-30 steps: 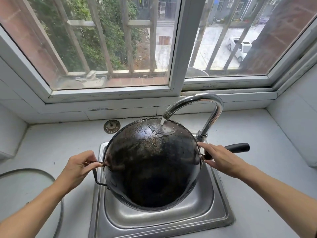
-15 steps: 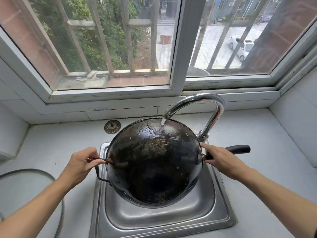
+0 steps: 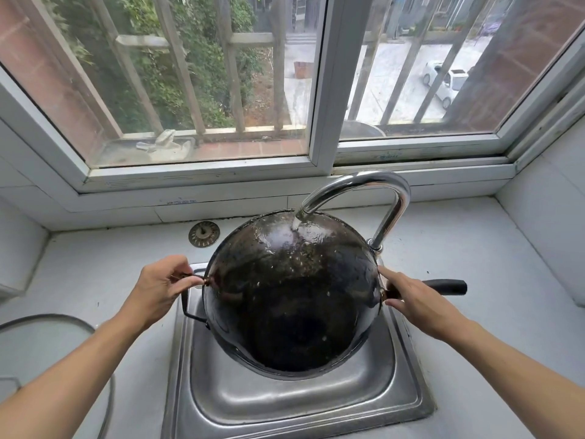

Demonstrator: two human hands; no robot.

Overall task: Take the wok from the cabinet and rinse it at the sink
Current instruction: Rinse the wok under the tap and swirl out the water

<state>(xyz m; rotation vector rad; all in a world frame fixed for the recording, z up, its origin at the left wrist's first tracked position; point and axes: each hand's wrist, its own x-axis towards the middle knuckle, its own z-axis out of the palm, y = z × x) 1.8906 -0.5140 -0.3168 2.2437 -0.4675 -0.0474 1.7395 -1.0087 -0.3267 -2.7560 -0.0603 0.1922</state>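
Observation:
A black wok (image 3: 291, 296) is held tilted toward me over the steel sink (image 3: 285, 403), its far rim raised under the tap. Water runs from the curved chrome faucet (image 3: 373, 191) onto the upper inside of the wok. My left hand (image 3: 158, 288) pinches the small loop handle on the wok's left side. My right hand (image 3: 414, 301) grips the long black handle (image 3: 449, 286) close to the wok's rim, with the handle's end sticking out to the right.
A round metal drain strainer (image 3: 204, 234) lies on the white counter behind the sink. A glass lid (image 3: 47, 346) rests on the counter at the left. The window sill (image 3: 221, 198) and white tiled walls close in behind and on both sides.
The wok's far rim has come up, so the wok tilts more steeply toward me. The water now lands near its upper edge. Both hands keep their hold.

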